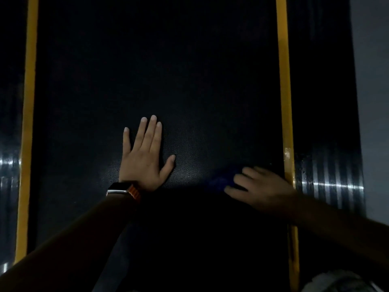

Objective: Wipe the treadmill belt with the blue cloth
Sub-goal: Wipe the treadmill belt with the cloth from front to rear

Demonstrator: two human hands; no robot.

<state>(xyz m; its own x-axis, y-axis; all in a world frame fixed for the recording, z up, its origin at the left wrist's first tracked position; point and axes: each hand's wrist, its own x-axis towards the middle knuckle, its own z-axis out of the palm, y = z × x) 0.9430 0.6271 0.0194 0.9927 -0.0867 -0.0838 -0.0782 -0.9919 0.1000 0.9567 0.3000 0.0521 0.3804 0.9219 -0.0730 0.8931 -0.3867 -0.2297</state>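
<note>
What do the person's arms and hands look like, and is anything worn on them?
The left hand has a watch on its wrist: dark case, orange strap. The right hand is blurred; no ring or watch shows. Both forearms lie in shadow, so sleeves cannot be told.

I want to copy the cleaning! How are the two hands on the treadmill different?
The left hand lies flat on the bare treadmill belt with straight fingers; the right hand rests on the blue cloth. The left hand looks sharp and wears a watch; the right hand is blurred, with none visible. Both are down on the belt.
</note>
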